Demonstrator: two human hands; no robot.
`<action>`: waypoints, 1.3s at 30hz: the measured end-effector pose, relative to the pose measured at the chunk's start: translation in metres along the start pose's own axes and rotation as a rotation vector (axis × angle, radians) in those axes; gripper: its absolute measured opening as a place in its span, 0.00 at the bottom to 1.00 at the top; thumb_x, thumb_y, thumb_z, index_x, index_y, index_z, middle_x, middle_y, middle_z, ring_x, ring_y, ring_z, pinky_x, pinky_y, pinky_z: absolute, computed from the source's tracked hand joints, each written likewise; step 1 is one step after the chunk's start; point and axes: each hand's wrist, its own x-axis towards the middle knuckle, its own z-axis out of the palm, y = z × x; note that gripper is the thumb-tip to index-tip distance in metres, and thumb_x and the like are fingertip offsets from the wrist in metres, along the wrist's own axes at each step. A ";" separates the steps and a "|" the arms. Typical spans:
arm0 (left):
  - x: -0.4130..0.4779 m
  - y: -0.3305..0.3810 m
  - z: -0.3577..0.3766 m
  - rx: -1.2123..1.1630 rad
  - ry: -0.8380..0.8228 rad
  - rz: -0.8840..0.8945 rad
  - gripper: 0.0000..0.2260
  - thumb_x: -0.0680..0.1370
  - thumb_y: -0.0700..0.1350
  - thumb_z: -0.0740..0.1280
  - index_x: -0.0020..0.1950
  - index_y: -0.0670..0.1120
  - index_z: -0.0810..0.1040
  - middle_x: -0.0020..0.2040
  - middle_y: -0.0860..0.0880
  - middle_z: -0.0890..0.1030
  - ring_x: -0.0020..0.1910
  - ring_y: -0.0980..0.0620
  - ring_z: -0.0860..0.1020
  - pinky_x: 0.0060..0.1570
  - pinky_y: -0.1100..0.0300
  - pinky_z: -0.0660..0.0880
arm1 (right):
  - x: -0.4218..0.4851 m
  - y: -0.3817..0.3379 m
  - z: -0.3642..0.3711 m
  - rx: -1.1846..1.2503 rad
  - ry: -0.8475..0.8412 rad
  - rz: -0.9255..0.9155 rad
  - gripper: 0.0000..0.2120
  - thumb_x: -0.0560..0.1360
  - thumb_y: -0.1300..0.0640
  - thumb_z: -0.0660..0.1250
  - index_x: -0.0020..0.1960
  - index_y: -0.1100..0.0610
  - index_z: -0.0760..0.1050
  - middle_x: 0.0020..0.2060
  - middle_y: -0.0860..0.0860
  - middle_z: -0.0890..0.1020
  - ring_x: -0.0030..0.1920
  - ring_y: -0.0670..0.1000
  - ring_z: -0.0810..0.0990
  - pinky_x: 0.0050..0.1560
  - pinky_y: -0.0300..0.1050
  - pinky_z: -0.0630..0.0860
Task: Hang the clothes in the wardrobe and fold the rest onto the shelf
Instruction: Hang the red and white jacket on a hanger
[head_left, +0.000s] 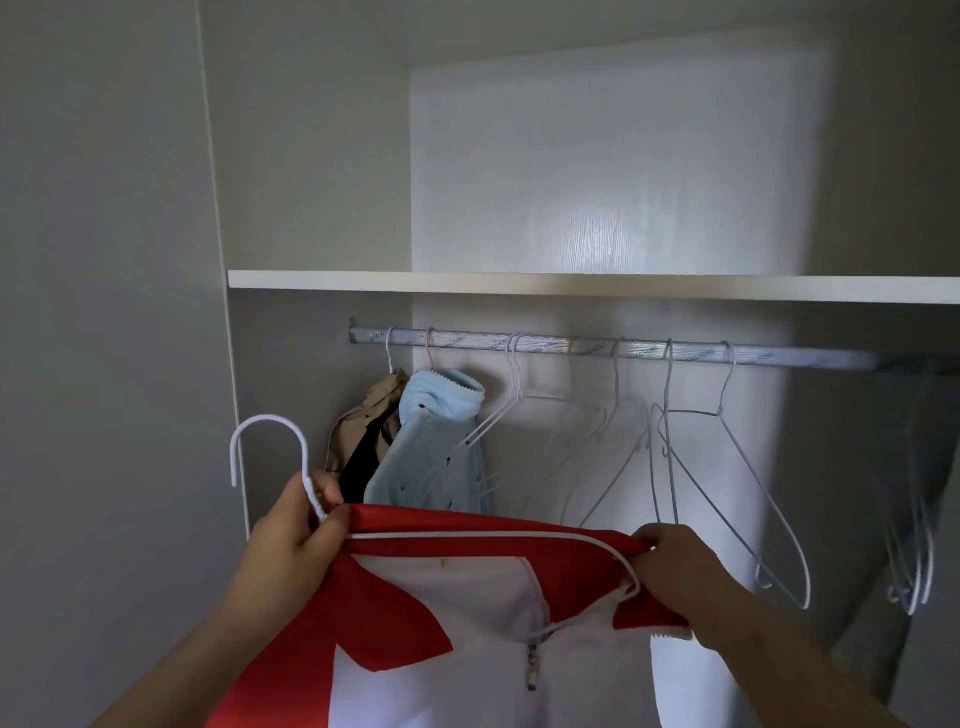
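A red and white zip jacket (415, 613) hangs in front of me, below the wardrobe's metal rail (571, 347). A white wire hanger (270, 447) runs through its collar, hook up at the left. My left hand (296, 535) grips the hanger's neck together with the jacket's left collar edge. My right hand (675, 561) pinches the red collar at the hanger's right end. On the rail hang a tan garment (363, 421) and a light blue garment (431, 447). The white shelf (519, 285) above the rail shows only its front edge.
Several bare wire hangers (727, 467) hang along the rail to the right of the blue garment, with more at the far right (909, 545). The wardrobe's left side panel (228, 364) stands close to my left hand.
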 end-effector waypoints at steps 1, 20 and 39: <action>0.000 0.000 0.000 -0.010 0.007 -0.007 0.08 0.77 0.35 0.62 0.41 0.46 0.70 0.27 0.55 0.73 0.23 0.59 0.68 0.26 0.66 0.66 | 0.001 0.000 -0.001 0.054 -0.028 0.033 0.09 0.73 0.66 0.62 0.38 0.57 0.77 0.36 0.51 0.79 0.40 0.52 0.77 0.39 0.40 0.70; 0.006 0.012 0.015 0.198 -0.070 0.187 0.13 0.75 0.36 0.65 0.40 0.52 0.67 0.26 0.51 0.73 0.25 0.58 0.71 0.26 0.69 0.66 | 0.010 0.018 0.001 0.502 0.125 0.181 0.11 0.68 0.76 0.62 0.44 0.63 0.77 0.40 0.61 0.80 0.43 0.62 0.79 0.44 0.57 0.79; 0.007 0.036 0.051 0.030 -0.148 0.112 0.12 0.76 0.35 0.63 0.40 0.50 0.67 0.27 0.49 0.68 0.23 0.58 0.66 0.24 0.69 0.62 | -0.004 -0.002 0.005 -0.176 0.184 -0.385 0.14 0.79 0.46 0.57 0.50 0.52 0.77 0.45 0.49 0.78 0.51 0.51 0.76 0.52 0.45 0.70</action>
